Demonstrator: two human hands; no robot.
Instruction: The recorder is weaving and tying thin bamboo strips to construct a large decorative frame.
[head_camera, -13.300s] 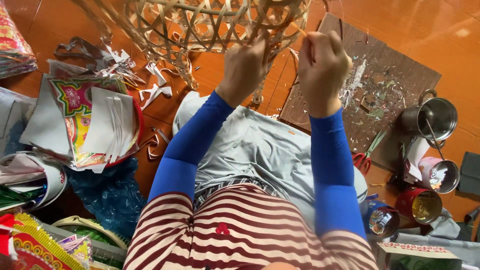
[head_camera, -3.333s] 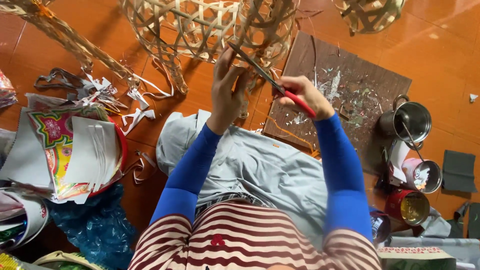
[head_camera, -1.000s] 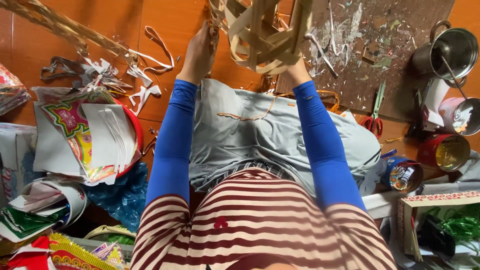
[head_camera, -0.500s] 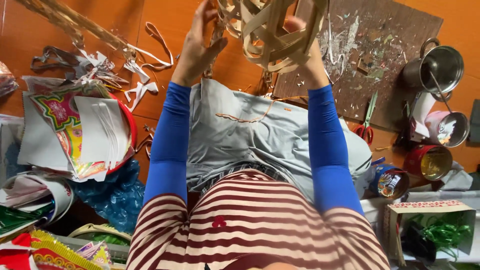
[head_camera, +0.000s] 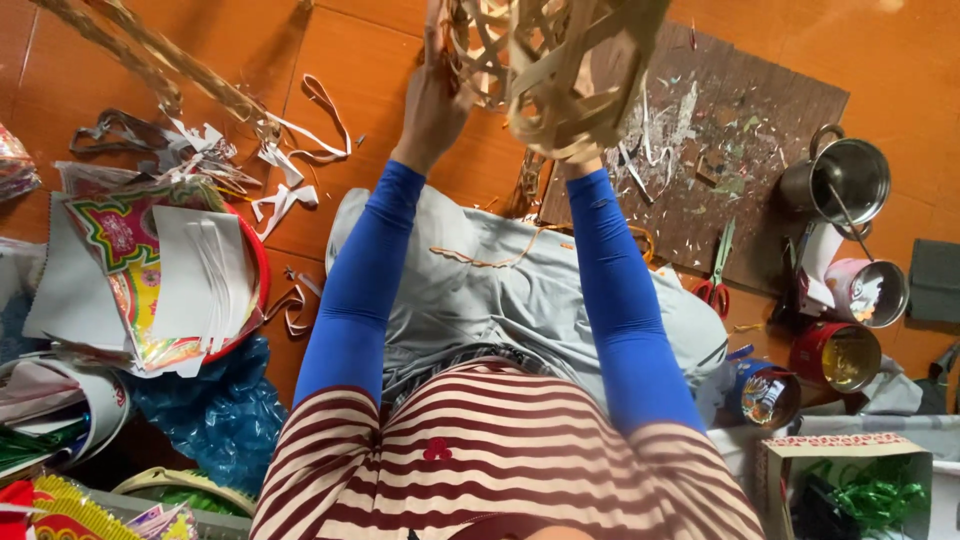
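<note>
A woven bamboo-strip frame (head_camera: 545, 60) is raised close to the camera at the top of the head view. My left hand (head_camera: 432, 100) grips its left side, fingers curled around the strips. My right hand is hidden behind the frame; only the blue-sleeved forearm (head_camera: 610, 280) shows reaching up into it. Red-handled scissors (head_camera: 715, 280) lie on the floor to the right, at the edge of a dark, paint-flecked board (head_camera: 740, 170). A thin tan strip (head_camera: 490, 260) rests across the grey cloth on my lap.
Cut paper pieces and colourful printed sheets (head_camera: 150, 270) are piled at the left with white scraps (head_camera: 280, 160). A metal pot (head_camera: 840, 180), several open tins (head_camera: 835, 355) and a box of green ribbon (head_camera: 860, 490) stand at the right. A blue plastic bag (head_camera: 215, 410) lies at lower left.
The scissors held in the right hand 3.3 s ago now lie on the floor. Both hands have lifted the frame higher and closer, and it now covers the right hand.
</note>
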